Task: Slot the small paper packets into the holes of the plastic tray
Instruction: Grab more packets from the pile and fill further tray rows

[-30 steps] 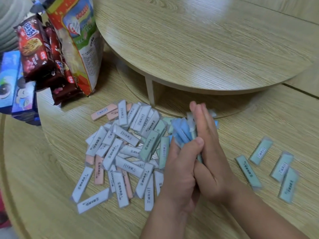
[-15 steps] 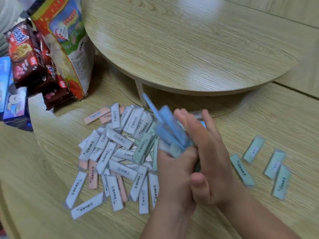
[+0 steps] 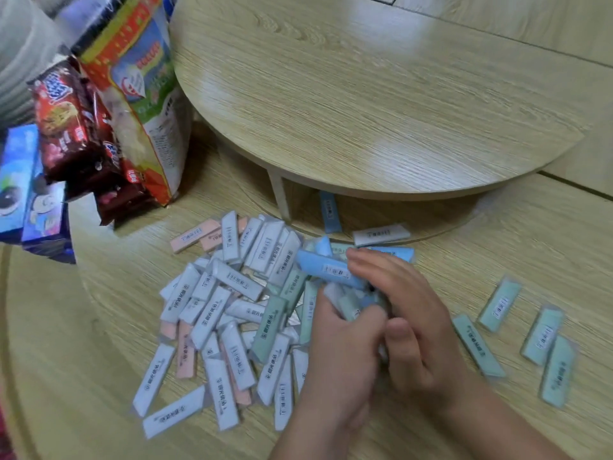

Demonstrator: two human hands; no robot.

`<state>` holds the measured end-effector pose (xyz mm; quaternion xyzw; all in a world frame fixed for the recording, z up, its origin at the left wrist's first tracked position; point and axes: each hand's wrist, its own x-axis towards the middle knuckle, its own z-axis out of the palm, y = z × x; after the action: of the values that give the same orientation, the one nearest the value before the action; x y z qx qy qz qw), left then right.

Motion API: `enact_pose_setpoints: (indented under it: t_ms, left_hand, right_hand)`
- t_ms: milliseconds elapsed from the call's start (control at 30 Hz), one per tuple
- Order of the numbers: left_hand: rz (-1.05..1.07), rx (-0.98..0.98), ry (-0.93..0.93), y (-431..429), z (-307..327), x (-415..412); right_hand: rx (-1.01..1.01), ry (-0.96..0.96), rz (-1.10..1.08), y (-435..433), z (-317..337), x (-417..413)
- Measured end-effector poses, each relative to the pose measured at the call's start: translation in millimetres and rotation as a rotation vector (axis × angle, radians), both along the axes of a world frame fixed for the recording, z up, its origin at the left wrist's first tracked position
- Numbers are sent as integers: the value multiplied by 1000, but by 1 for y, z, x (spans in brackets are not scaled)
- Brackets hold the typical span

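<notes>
Blue packet (image 3: 326, 268), long axis lying left-right, clasped by both hands (image 3: 374, 330).

A single head-worn wide-angle view looks forward and steeply down, close over the wooden counter (image 3: 530, 260), with both forearms entering from the bottom edge.

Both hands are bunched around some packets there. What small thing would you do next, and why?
Probably square up the bundle: the left hand and right hand clasp several packets, and the blue packet juts out crooked. No tray shows yet.
</notes>
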<state>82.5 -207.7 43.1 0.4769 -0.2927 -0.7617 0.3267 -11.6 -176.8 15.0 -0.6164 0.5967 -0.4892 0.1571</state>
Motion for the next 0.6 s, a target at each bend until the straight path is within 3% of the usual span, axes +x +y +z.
enact_pose_setpoints:
  t_ms: [233,333,433,600]
  left_hand:
    - [-144,2,-2,-3,5,10]
    - [-122,37,-9,0,4,13]
    - [-64,87,-34,-1,5,18]
    - [-28,107,-66,-1,7,34]
  right_hand:
    - [211,-8,6,-25,2,-34]
    - [294,174,-23,-31,-2,-45]
    - [502,394,-78,-33,-3,-47]
    - [601,573,4,-38,-7,-33]
